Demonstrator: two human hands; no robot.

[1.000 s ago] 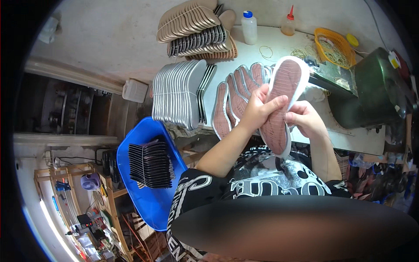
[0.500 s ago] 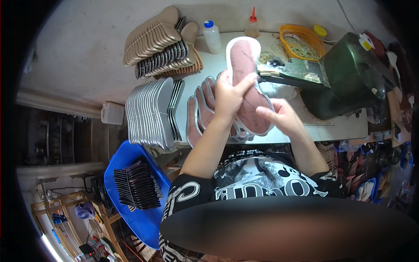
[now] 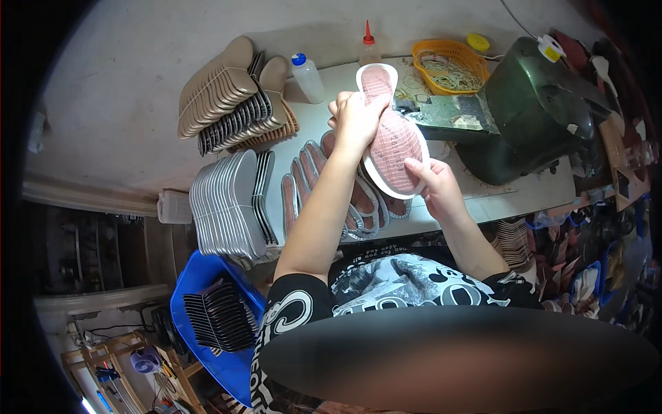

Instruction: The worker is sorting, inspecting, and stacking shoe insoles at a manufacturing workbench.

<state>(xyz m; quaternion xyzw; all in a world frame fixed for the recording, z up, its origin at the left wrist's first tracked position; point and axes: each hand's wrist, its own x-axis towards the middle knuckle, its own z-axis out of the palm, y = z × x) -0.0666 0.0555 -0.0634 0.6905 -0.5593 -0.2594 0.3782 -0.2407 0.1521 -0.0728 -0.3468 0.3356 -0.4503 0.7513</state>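
A shoe insole (image 3: 398, 153), pinkish with a white rim, is held up over the table, its narrow end pointing away from me. My left hand (image 3: 357, 119) grips it around the narrow middle, thumb across the face. At the lower right edge, my right hand (image 3: 439, 188) pinches the wide end, its thumb on top; the other fingers are partly hidden beneath. Several similar pink insoles with silvery rims (image 3: 301, 181) lie in an overlapping row left of the held one. Just beyond it is the flat arm of a dark green machine (image 3: 448, 110).
Bundled silver insoles (image 3: 224, 200) and beige ones (image 3: 217, 90) stand at the left of the table (image 3: 476, 196). A blue-capped bottle (image 3: 308, 79), a red-tipped bottle (image 3: 369, 52) and a yellow basket (image 3: 448, 65) line the back. Below left, a blue tub (image 3: 189, 290) holds black insoles.
The held insole has tilted, and its pink face now looks brighter. My left hand has turned with its fingers curled more. The whole view has shifted slightly.
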